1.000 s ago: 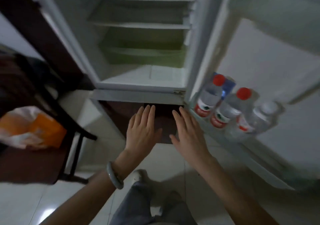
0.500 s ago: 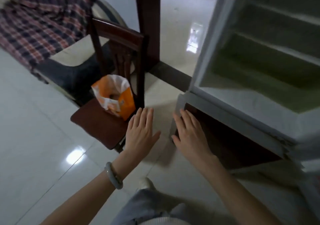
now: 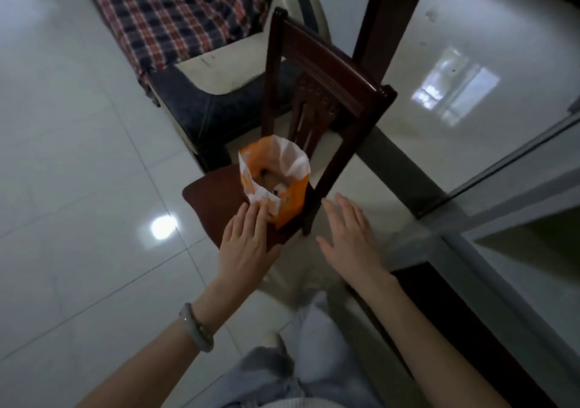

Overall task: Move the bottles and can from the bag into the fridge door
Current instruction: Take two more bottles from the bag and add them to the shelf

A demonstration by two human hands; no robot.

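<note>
Left hand (image 3: pixel 248 244), fingers flat, touches the bag (image 3: pixel 276 181) rim on the chair (image 3: pixel 213 206) seat's near edge; right hand (image 3: pixel 348 238) hovers spread, empty; bag's contents seem indistinct.

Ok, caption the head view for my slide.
Left hand touches the orange bag on a wooden chair; right hand hovers open.

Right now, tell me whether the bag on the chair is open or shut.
Open: the bag stands upright on the chair, mouth gaping, dim contents inside.
</note>
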